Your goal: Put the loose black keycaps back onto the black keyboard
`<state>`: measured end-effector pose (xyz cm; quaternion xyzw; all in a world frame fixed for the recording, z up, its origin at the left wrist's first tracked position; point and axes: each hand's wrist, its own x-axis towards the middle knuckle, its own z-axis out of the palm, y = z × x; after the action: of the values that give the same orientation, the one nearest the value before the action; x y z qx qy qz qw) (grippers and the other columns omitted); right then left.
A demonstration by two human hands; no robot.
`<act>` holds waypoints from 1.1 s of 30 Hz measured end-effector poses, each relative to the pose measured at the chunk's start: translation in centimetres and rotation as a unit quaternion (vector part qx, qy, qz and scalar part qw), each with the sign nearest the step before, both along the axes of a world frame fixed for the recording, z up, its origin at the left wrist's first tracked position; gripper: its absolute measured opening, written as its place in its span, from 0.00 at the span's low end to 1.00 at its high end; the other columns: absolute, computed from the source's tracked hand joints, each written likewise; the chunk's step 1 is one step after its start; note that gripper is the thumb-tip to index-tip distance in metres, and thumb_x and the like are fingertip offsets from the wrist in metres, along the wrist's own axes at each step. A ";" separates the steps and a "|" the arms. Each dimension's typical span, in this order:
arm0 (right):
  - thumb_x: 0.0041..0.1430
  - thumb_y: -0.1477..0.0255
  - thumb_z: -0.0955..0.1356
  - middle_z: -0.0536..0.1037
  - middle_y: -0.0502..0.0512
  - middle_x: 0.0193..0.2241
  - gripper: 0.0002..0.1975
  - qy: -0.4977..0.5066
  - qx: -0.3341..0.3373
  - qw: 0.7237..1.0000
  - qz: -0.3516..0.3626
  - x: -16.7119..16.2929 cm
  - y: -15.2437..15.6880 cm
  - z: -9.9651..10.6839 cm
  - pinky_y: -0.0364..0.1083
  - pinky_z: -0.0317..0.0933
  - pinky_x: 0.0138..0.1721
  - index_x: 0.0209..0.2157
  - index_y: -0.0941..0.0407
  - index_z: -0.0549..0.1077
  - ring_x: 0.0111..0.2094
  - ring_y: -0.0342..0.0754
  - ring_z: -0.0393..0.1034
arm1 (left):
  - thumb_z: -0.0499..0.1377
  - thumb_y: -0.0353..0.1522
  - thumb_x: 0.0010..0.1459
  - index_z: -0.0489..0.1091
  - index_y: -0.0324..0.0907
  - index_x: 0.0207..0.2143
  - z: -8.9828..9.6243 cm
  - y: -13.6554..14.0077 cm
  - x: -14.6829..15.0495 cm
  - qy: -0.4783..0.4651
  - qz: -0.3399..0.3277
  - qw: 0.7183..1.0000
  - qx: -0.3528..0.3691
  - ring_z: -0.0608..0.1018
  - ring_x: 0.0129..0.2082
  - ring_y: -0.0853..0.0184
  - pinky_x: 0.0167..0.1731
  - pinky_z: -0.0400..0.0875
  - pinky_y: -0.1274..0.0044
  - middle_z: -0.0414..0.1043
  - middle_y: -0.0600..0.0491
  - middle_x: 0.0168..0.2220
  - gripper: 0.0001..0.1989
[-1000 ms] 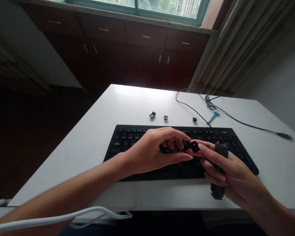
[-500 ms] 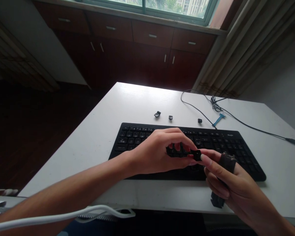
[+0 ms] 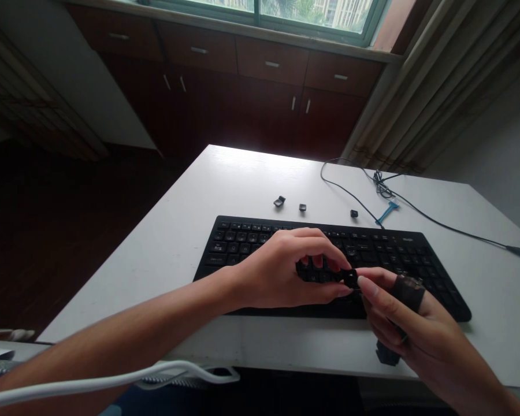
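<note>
A small black keycap [image 3: 351,279] is pinched between the fingertips of both hands, over the right half of a black keyboard [image 3: 216,260]. My left hand [image 3: 281,268] reaches in from the left, its thumb and fingertips closed at the keycap's left side. At its right side, the thumb and index finger of my right hand [image 3: 394,312] also grip it. A dark strip-like thing [image 3: 408,293] lies across my right index finger, and a dark end [image 3: 387,353] shows below the palm. Whether these are one piece, I cannot tell.
Several loose keycaps [image 3: 302,207] lie behind the keyboard on the white table [image 3: 156,248]. A blue T-shaped tool [image 3: 387,212] rests near the bundled black cable [image 3: 381,185]. A white cable [image 3: 112,380] crosses the lower left, in front of my left forearm.
Both hands, still pinching the keycap, sit very slightly further right and lower. The whole view has shifted a little; the loose keycaps and keyboard stay as they were.
</note>
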<state>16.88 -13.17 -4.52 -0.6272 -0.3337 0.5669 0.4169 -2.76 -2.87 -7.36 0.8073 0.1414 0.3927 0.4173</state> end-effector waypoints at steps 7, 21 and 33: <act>0.53 0.52 0.77 0.59 0.42 0.14 0.31 -0.008 -0.006 1.000 -0.004 -0.1 0.0 0.4 0.39 0.43 0.20 0.50 0.59 0.78 0.18 0.36 0.50 | 0.70 0.33 0.58 0.78 0.36 0.42 0.0 0.2 -0.1 -0.013 0.000 1.000 0.007 0.79 0.38 0.71 0.37 0.76 0.80 0.78 0.50 0.38 0.12; 0.52 0.52 0.77 0.59 0.42 0.16 0.38 -0.030 0.009 0.999 0.006 0.1 -0.5 0.3 0.42 0.43 0.22 0.58 0.60 0.74 0.19 0.38 0.50 | 0.72 0.32 0.56 0.78 0.36 0.40 0.0 0.0 -0.2 -0.015 0.012 1.000 0.012 0.79 0.37 0.71 0.35 0.73 0.80 0.79 0.51 0.37 0.11; 0.55 0.51 0.75 0.58 0.43 0.18 0.36 -0.058 0.018 0.998 0.027 0.0 -0.5 0.6 0.41 0.43 0.21 0.58 0.59 0.76 0.20 0.38 0.50 | 0.72 0.32 0.56 0.78 0.39 0.39 -0.1 0.3 -0.1 -0.009 0.023 1.000 0.013 0.79 0.37 0.71 0.37 0.72 0.80 0.80 0.52 0.37 0.11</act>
<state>16.88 -13.65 -3.91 -0.6420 -0.3842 0.5347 0.3930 -2.83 -2.62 -7.49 0.8055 0.1512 0.4112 0.3990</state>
